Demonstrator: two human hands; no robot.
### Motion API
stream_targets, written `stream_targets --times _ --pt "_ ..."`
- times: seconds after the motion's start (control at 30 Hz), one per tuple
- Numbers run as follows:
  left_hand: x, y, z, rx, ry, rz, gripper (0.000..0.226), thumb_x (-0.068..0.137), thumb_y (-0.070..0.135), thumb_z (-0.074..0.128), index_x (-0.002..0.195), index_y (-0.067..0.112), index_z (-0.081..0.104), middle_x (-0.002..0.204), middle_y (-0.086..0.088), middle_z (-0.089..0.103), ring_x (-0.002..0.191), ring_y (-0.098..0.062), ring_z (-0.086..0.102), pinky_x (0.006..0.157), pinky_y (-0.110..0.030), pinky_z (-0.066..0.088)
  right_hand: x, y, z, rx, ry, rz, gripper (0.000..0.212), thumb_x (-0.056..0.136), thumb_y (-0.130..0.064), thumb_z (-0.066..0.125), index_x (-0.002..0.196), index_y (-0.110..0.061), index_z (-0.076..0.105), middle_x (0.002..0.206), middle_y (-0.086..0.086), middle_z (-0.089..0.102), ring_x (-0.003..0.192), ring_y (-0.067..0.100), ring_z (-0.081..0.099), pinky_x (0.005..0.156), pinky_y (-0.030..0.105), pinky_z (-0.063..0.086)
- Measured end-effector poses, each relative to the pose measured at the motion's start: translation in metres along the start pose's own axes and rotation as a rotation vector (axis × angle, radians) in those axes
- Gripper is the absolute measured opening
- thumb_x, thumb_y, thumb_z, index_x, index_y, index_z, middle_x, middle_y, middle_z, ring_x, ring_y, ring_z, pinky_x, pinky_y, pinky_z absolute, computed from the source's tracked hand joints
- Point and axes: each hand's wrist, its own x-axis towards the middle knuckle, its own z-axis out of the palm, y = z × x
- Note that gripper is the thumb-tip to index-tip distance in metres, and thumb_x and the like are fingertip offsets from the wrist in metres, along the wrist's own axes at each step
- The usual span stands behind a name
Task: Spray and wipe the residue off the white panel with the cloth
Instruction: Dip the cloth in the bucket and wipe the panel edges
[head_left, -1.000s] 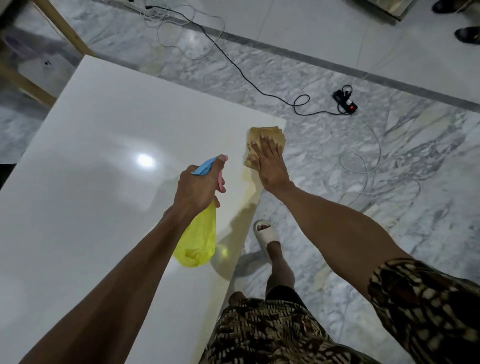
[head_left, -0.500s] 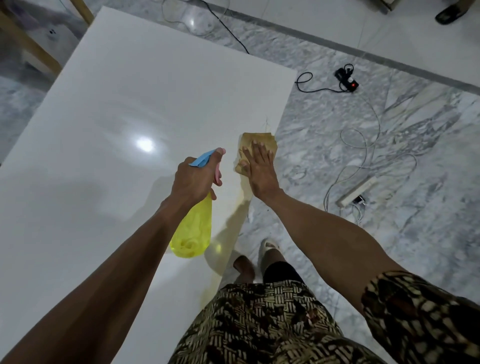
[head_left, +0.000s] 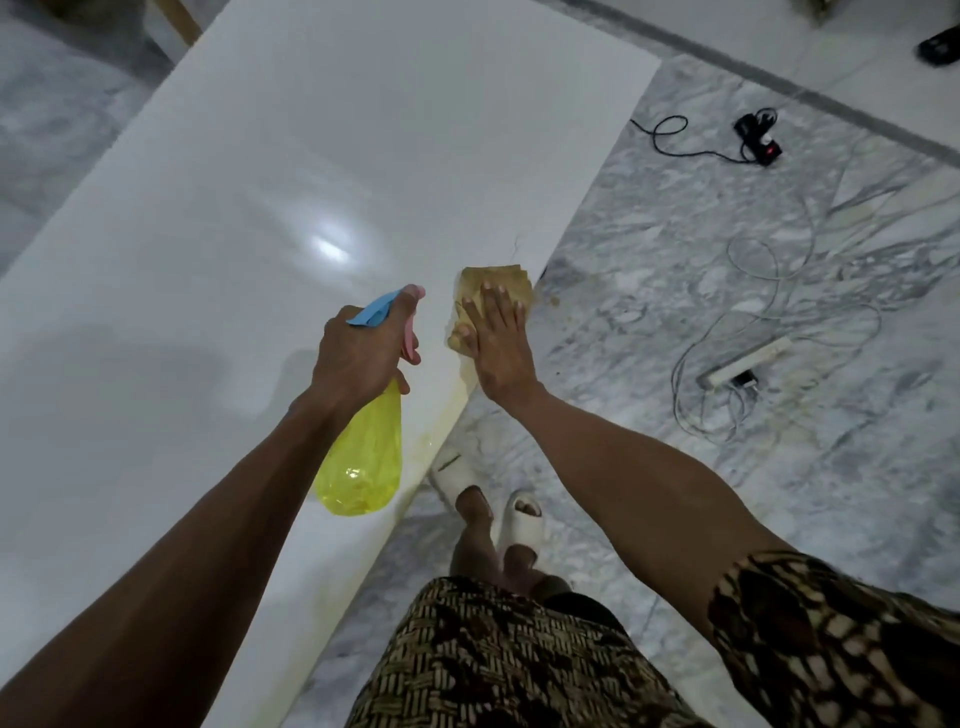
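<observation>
- My right hand (head_left: 498, 348) lies flat, fingers straight, pressing the folded tan cloth (head_left: 493, 291) onto the right edge of the large glossy white panel (head_left: 322, 171).
- My left hand (head_left: 358, 358) is wrapped round the neck of the translucent yellow spray bottle with its blue-and-pink trigger head (head_left: 366, 457); the bottle hangs just beside the cloth, nozzle pointing away from me, over the panel.
- The panel itself sits raised above the grey-veined marble floor (head_left: 675, 291), running away from me on my left; I stand at its right edge in my cream slip-on sandals (head_left: 524, 514).
- A yellowish smear of residue (head_left: 457, 400) runs along that edge from under the cloth back toward me, so I judge this strip still needs wiping.
- The wide middle of the panel looks clean and shiny with a lamp glare on it, though fine marks would not show from here.
- A thin hairline mark (head_left: 516, 245) sits just beyond the cloth; I cannot tell what it is.
- On the floor to my right lie a white power strip (head_left: 748, 361) and loose cables, well apart from my work.
</observation>
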Motion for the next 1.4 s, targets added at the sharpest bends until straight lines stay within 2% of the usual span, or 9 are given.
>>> stream_targets --times 0.17,0.27,0.43,0.57,0.77,0.9,1.03,1.2,1.4 --pt "-0.048 -0.048 -0.017 -0.037 0.022 -0.041 0.053 0.107 0.057 0.059 0.105 0.009 0.081 0.075 -0.005 0.077 0.077 -0.038 0.081 0.078 -0.061 0.068 -0.049 -0.039 0.02 0.043 -0.036 -0.022 0.062 0.106 -0.042 0.016 0.145 -0.006 0.047 0.154 0.026 0.035 0.144 0.045 0.029 0.119 0.046 0.004" --pt "-0.068 -0.072 -0.031 -0.062 0.044 -0.065 0.056 0.106 0.056 0.061 0.104 0.005 0.082 0.07 -0.001 0.076 0.077 -0.038 0.08 0.076 -0.06 0.068 -0.075 -0.06 0.031 0.025 -0.028 -0.049 0.058 0.106 -0.039 0.021 0.146 -0.006 0.046 0.155 0.026 0.034 0.145 0.045 0.028 0.12 0.044 0.0" --pt "-0.099 -0.111 -0.058 -0.052 0.05 -0.054 0.059 0.106 0.058 0.059 0.114 0.004 0.081 0.081 -0.011 0.078 0.079 -0.038 0.08 0.079 -0.06 0.068 -0.127 -0.102 0.053 0.058 -0.036 -0.029 0.063 0.106 -0.043 0.011 0.147 -0.008 0.045 0.157 0.023 0.032 0.147 0.041 0.026 0.12 0.051 0.008" --pt "-0.13 -0.152 -0.085 -0.075 0.053 -0.067 0.062 0.104 0.061 0.061 0.112 0.003 0.081 0.084 -0.013 0.077 0.078 -0.038 0.08 0.078 -0.06 0.068 -0.175 -0.142 0.078 0.079 -0.036 -0.026 0.06 0.107 -0.042 0.015 0.146 -0.01 0.047 0.155 0.023 0.036 0.145 0.041 0.029 0.119 0.054 0.014" --pt "-0.194 -0.229 -0.132 -0.025 0.007 -0.004 0.062 0.105 0.061 0.06 0.113 0.004 0.082 0.082 -0.012 0.078 0.077 -0.038 0.08 0.073 -0.052 0.069 -0.26 -0.211 0.116 0.065 -0.009 0.005 0.058 0.107 -0.043 0.017 0.148 -0.012 0.044 0.158 0.02 0.031 0.148 0.038 0.023 0.122 0.038 -0.006" --pt "-0.234 -0.283 -0.164 -0.004 -0.001 -0.031 0.067 0.102 0.066 0.06 0.115 0.004 0.081 0.084 -0.012 0.078 0.076 -0.036 0.081 0.074 -0.057 0.069 -0.31 -0.255 0.139 0.05 -0.039 0.022 0.062 0.106 -0.045 0.01 0.151 -0.013 0.04 0.161 0.018 0.025 0.151 0.037 0.016 0.123 0.053 0.008" --pt "-0.263 -0.314 -0.189 -0.021 0.038 -0.061 0.065 0.104 0.063 0.06 0.113 0.003 0.082 0.082 -0.011 0.078 0.077 -0.039 0.081 0.076 -0.058 0.068 -0.349 -0.284 0.154 0.044 -0.103 0.01 0.065 0.106 -0.045 0.004 0.153 -0.013 0.036 0.163 0.018 0.019 0.152 0.036 0.012 0.122 0.056 0.01" --pt "-0.296 -0.347 -0.211 -0.1 0.134 -0.123 0.061 0.104 0.059 0.061 0.113 0.003 0.081 0.082 -0.011 0.078 0.082 -0.04 0.08 0.074 -0.054 0.069 -0.383 -0.31 0.164 0.074 -0.115 -0.047 0.066 0.106 -0.046 0.004 0.152 -0.012 0.037 0.163 0.018 0.019 0.152 0.037 0.011 0.123 0.053 0.006" --pt "-0.336 -0.385 -0.224 -0.153 0.181 -0.12 0.057 0.105 0.059 0.062 0.113 0.005 0.08 0.083 -0.013 0.077 0.084 -0.039 0.081 0.069 -0.049 0.068 -0.422 -0.34 0.177 0.098 -0.112 -0.121 0.064 0.107 -0.045 0.008 0.15 -0.01 0.041 0.161 0.019 0.023 0.151 0.037 0.013 0.124 0.041 -0.006"
